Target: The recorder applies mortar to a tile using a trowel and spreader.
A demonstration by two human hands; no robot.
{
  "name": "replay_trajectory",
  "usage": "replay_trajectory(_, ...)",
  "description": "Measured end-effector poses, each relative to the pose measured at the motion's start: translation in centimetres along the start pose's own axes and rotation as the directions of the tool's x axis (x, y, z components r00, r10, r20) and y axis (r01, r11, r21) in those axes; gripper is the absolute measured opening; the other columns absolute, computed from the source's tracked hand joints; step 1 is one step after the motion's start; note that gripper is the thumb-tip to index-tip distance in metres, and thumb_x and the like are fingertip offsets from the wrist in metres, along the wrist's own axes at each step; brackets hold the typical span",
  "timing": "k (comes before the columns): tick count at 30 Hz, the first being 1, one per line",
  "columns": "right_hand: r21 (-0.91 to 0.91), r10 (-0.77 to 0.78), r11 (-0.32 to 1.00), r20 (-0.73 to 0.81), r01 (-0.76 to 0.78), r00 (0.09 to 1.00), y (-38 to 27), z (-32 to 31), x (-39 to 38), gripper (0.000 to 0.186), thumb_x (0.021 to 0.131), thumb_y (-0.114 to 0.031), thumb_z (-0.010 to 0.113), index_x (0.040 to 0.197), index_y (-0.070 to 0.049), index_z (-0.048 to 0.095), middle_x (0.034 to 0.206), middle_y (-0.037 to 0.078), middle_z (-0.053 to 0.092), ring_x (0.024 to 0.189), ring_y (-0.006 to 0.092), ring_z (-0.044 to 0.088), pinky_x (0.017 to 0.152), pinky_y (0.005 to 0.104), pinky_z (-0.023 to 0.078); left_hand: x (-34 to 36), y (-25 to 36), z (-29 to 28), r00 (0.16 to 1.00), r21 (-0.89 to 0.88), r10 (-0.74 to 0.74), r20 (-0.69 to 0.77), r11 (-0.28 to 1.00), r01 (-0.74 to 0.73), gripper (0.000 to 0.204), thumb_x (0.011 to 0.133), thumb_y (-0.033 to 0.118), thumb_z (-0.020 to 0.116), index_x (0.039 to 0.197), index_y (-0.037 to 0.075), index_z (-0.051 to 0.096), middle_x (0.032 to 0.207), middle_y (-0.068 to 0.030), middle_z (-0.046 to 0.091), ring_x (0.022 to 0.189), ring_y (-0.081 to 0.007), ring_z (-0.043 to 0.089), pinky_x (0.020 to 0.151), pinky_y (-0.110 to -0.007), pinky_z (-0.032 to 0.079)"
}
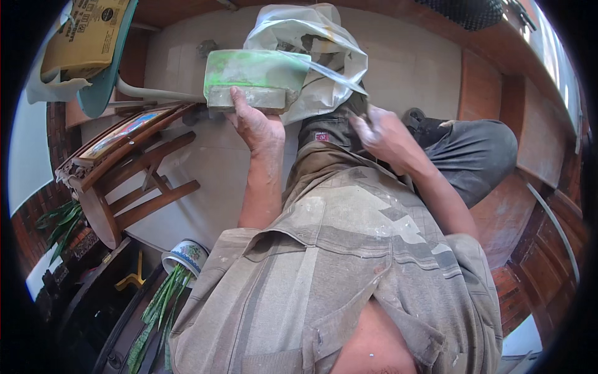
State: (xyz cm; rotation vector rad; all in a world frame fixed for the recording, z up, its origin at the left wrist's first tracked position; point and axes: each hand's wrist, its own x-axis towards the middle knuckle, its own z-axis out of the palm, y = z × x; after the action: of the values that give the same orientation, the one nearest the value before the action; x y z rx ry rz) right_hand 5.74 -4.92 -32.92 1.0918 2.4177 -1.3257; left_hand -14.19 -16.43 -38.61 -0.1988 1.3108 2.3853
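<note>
My left hand [252,121] grips a green plastic container [249,68], crusted with whitish residue, by its near side, with the thumb on its pale front. My right hand [383,131] is closed on a long flat metal-bladed scraper [333,78], whose blade slants up to the left toward the container's right corner. Behind both lies an open white sack [296,22], with grayish material showing inside. My legs in dark trousers [467,156] are under and right of my right hand.
A cardboard box [87,31] rests on a teal seat at top left. Below it lie a folded wooden piece of furniture [159,199] and a potted plant [184,252]. Wooden panels [523,124] line the right side. A black mesh item [461,12] is at top right.
</note>
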Motion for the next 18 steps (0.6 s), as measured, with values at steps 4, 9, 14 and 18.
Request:
replay_trajectory(4, -0.147, -0.083, 0.986, -0.032, 0.078, 0.996, 1.9, -1.9, -2.2, 0.034, 0.093, -0.028, 0.054, 0.097, 0.005, 0.056, 0.081, 0.027, 0.064, 0.079, 0.0428, 0.063, 0.069, 0.048, 0.049, 1.5, 0.9, -0.9, 0.994, -0.037, -0.047, -0.1, 0.998, 0.044, 0.048, 0.096, 0.029, 0.051, 0.139, 0.01, 0.037, 0.134, -0.012, 0.047, 0.123, -0.0301, 0.048, 0.103, -0.05, 0.041)
replay_trajectory(9, -0.509, -0.316, 0.848, -0.266, 0.146, 0.91, 2.7, 0.1, -1.1, 0.022, 0.092, -0.024, 0.055, 0.1, -0.004, 0.054, 0.078, 0.018, 0.063, 0.068, 0.0335, 0.066, 0.06, 0.0436, 0.052, 1.2, 0.7, 1.1, 0.988, -0.017, -0.119, -0.101, 0.993, 0.117, 0.05, 0.095, 0.028, 0.055, 0.138, 0.01, 0.037, 0.133, -0.0115, 0.049, 0.123, -0.0307, 0.048, 0.102, -0.051, 0.041)
replay_trajectory(14, -0.513, -0.286, 0.848, -0.234, 0.132, 0.929, 1.7, 2.7, -1.6, 0.01, 0.091, -0.014, 0.051, 0.095, -0.005, 0.052, 0.075, 0.018, 0.061, 0.063, 0.0341, 0.065, 0.054, 0.0422, 0.053, 1.0, -0.6, 1.5, 0.998, -0.046, -0.053, -0.044, 0.998, 0.051, 0.053, 0.092, 0.026, 0.059, 0.138, 0.01, 0.038, 0.131, -0.0106, 0.05, 0.121, -0.0305, 0.05, 0.101, -0.053, 0.041)
replay_trajectory(18, -0.488, -0.21, 0.872, -0.284, 0.048, 0.935, 2.8, 2.7, -0.6, 0.011, 0.089, -0.014, 0.053, 0.094, -0.004, 0.052, 0.076, 0.019, 0.061, 0.062, 0.0339, 0.065, 0.053, 0.0434, 0.053, 0.8, -0.8, 1.8, 0.988, -0.094, -0.11, -0.108, 0.991, 0.1, 0.056, 0.091, 0.019, 0.062, 0.139, 0.017, 0.032, 0.134, -0.0079, 0.046, 0.121, -0.0287, 0.048, 0.099, -0.053, 0.043)
